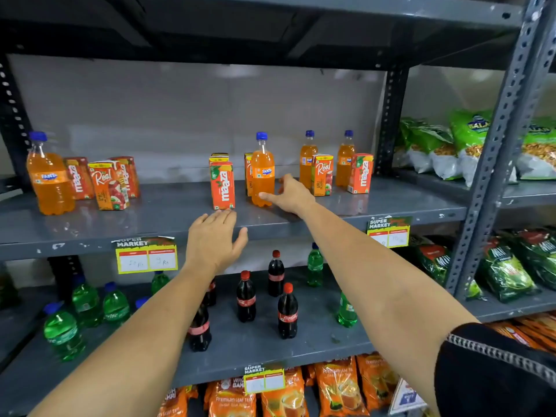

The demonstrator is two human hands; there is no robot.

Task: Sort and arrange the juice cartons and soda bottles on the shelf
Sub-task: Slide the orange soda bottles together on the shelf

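On the grey upper shelf (pixel 180 212) stand orange Fanta bottles and small juice cartons. My right hand (pixel 290 194) is open at the base of the middle Fanta bottle (pixel 262 173), thumb touching its lower side. My left hand (pixel 213 239) is open, palm down, just in front of a Maaza carton (pixel 222 185), fingertips close to its foot. Another carton (pixel 248 173) is partly hidden behind the middle bottle. At the left stand a Fanta bottle (pixel 48 176), a Real carton (pixel 108 185) and Maaza cartons (pixel 78 177). At the right are two Fanta bottles (pixel 307 159), a Real carton (pixel 322 174) and a Maaza carton (pixel 360 173).
The lower shelf (pixel 255 341) holds cola bottles (pixel 287 311) and green soda bottles (pixel 87 302). Price tags (pixel 146 255) hang on the shelf edge. Snack bags (pixel 469 139) fill the right rack behind a steel upright (pixel 493 158). Tea packets (pixel 340 386) lie below.
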